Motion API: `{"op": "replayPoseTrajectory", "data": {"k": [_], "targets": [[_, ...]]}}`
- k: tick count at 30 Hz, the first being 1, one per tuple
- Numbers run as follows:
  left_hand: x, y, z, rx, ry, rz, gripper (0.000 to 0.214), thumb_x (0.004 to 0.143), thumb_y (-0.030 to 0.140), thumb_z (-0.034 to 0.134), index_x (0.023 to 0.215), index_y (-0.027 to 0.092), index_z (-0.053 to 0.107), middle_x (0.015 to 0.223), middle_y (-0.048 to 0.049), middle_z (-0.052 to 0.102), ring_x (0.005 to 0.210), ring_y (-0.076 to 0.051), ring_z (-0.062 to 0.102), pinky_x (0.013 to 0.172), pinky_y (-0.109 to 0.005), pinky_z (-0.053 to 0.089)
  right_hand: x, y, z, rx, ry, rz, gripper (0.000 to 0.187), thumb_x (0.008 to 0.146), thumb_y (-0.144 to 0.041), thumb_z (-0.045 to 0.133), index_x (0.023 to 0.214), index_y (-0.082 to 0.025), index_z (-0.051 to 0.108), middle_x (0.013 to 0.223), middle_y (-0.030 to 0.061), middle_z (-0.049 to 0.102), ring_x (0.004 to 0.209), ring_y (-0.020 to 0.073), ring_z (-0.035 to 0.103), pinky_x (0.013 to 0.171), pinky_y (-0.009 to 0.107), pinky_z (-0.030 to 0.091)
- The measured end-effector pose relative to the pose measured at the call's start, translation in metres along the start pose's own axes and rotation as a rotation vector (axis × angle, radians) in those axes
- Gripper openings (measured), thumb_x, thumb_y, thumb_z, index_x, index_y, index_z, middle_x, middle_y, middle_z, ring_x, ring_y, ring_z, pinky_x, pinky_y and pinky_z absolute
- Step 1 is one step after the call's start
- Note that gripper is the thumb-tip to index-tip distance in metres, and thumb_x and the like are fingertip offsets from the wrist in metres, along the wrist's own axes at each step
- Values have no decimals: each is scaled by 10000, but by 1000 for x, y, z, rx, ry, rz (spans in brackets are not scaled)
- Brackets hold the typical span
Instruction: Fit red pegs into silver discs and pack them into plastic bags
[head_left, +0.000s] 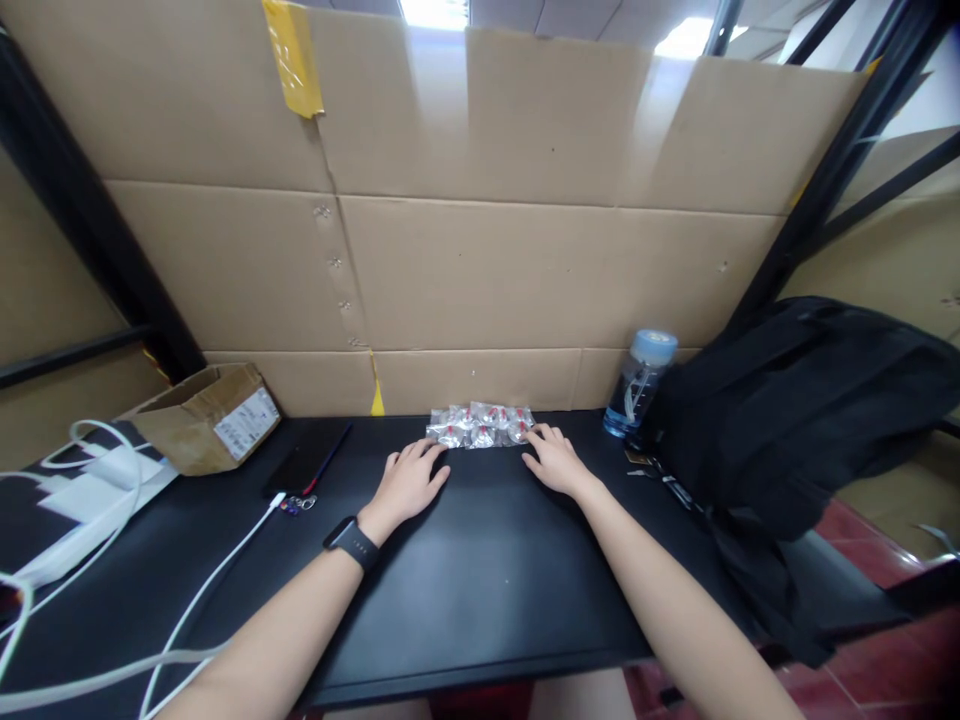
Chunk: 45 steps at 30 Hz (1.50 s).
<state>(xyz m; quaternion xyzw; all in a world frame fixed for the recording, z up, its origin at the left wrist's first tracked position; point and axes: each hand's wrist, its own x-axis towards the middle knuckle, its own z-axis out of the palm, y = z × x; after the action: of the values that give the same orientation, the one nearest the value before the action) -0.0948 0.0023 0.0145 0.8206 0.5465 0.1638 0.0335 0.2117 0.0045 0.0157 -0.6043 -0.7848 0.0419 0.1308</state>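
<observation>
Several small clear plastic packets [481,428] with red bits inside lie in two rows at the back of the black table, by the cardboard wall. What is in them is too small to name. My left hand [409,482], with a black watch [351,543] on its wrist, rests with fingers spread, its tips at the packets' left end. My right hand [555,458] lies at their right end, fingers apart, the fingertips touching or very near the last packet. Neither hand grips anything.
An open cardboard box [195,420], a white power strip [97,510] with cables and a dark phone [300,462] on a white cable are on the left. To the right stand a blue-lidded water bottle [637,385] and a black backpack [802,410]. A cardboard wall [480,280] closes the back.
</observation>
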Motion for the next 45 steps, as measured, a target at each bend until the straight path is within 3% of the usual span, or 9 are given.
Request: {"op": "replayPoseTrajectory", "data": {"k": [12,15,18,24,28,31,36,45], "targets": [[6,-16,-1,-66,-32,12,421,970,433,470,1351,289,575,1501,-107,511,1421,-319,416,1091,-533,356,1,4,3,66,-28,-5,509,959,-339,510,1465,-292,477,1404,124,493,1248,299,464,1000,436,397],[9,-26,0,-69,19,-38,540,963,459,465,1457,242,463,1496,-145,504,1421,-321,417,1110,-523,351,2,10,3,108,-11,40,577,944,-385,543,1499,-289,416,1430,125,490,1269,309,463,1018,453,375],[12,-41,1,-8,38,-122,707,956,534,441,1552,169,333,1563,-182,426,1494,-346,310,1167,-524,287,5,19,5,116,21,123,623,914,-486,593,1470,-254,438,1447,135,496,1295,322,462,1032,459,361],[13,-61,2,53,-115,-250,870,914,732,358,1569,159,371,1666,-137,250,1548,-372,168,1218,-535,213,6,25,11,18,20,231,733,914,-672,497,1456,-178,495,1542,178,438,1419,333,392,1116,452,297],[9,-58,3,57,-119,-249,875,920,737,324,1586,170,344,1674,-121,219,1552,-356,164,1222,-538,207,2,20,15,-41,-58,271,819,966,-696,320,1569,-144,362,1665,145,260,1547,299,195,1209,452,168],[2,-53,1,62,-120,-241,844,929,721,312,1589,195,342,1675,-104,218,1550,-356,172,1219,-548,206,-2,17,18,-48,-80,293,851,970,-707,257,1600,-136,297,1691,98,185,1569,287,123,1237,454,125],[-12,-43,-3,69,-144,-243,801,946,684,291,1593,214,333,1680,-84,205,1554,-346,164,1224,-542,189,-18,12,19,-52,-88,339,843,970,-707,231,1611,-161,273,1695,65,168,1573,286,109,1247,466,117],[-21,-38,-1,64,-68,-272,752,943,652,310,1566,239,392,1661,-64,279,1539,-325,225,1215,-539,202,-39,0,17,-52,-63,393,767,981,-646,243,1598,-196,316,1690,69,202,1568,282,138,1233,494,129]]}}
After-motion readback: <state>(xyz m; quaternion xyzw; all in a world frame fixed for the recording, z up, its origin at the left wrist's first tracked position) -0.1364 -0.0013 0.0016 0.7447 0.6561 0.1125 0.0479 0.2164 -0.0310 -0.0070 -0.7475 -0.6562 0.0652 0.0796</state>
